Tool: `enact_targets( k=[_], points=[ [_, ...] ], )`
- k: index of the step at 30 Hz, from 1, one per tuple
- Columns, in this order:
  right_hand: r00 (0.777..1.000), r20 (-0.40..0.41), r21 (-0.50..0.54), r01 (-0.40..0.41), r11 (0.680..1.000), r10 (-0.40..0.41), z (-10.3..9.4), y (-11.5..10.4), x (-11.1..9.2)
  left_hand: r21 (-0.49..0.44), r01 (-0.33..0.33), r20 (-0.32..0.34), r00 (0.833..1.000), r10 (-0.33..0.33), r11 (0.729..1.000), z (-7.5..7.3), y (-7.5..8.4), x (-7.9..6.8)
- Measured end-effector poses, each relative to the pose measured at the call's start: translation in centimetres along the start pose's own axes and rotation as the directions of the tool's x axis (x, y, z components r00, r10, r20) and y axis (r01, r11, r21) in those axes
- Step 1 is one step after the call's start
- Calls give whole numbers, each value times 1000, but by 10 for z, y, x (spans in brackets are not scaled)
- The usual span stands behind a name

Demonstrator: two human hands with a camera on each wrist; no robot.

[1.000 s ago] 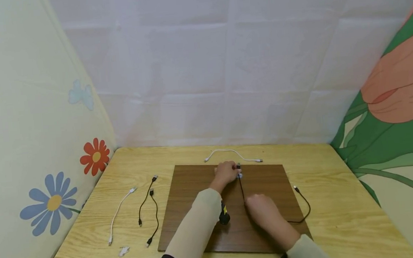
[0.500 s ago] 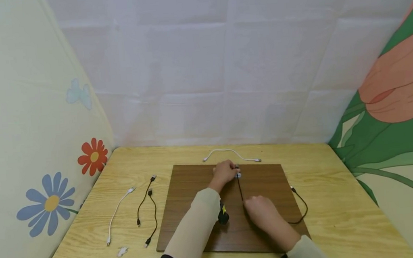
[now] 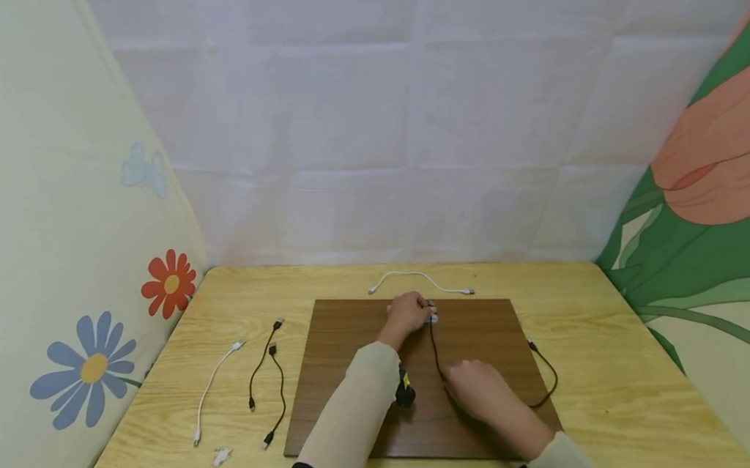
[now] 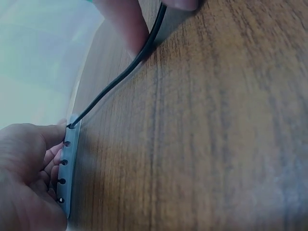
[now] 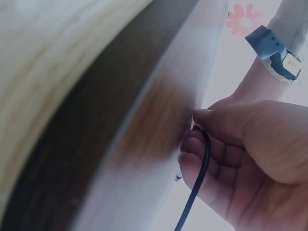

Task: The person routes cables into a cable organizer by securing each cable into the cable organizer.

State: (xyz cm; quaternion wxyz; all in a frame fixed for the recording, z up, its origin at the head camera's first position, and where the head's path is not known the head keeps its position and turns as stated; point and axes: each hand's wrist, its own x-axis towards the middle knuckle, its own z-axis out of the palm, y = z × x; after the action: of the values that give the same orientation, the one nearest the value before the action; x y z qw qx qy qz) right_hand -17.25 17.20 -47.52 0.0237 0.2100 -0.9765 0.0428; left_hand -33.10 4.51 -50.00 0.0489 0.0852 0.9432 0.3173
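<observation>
At the board's [image 3: 349,328] far side, the strip [image 4: 71,168] is being gripped by the left hand's [image 3: 408,314] curled fingers; the cable [image 4: 114,84], running from its end notch, is being pinched tightly, nearer and right, by the right hand [image 3: 476,388]

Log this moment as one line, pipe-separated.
left hand: holds slotted strip | right hand: pinches black cable | cable: runs into strip's end slot | brown board: under both hands
</observation>
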Motion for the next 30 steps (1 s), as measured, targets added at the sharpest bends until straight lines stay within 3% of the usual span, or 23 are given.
enact_targets(
  k=[14,20,24,30],
  points=[
    [998,60,78,23,997,-28,-5,2,-10,-1,-30,-3,1000,30,1000,0,-5,0],
    [997,61,92,38,995,-43,-6,4,-12,10,-77,-20,997,78,997,2,-9,-4],
    [996,81,155,34,987,-47,-3,8,-12,-2,-121,-6,993,121,993,2,-13,-5],
    [988,127,323,43,945,-88,-1,17,-8,-85,-161,81,983,167,983,-9,-18,-4]
  ],
)
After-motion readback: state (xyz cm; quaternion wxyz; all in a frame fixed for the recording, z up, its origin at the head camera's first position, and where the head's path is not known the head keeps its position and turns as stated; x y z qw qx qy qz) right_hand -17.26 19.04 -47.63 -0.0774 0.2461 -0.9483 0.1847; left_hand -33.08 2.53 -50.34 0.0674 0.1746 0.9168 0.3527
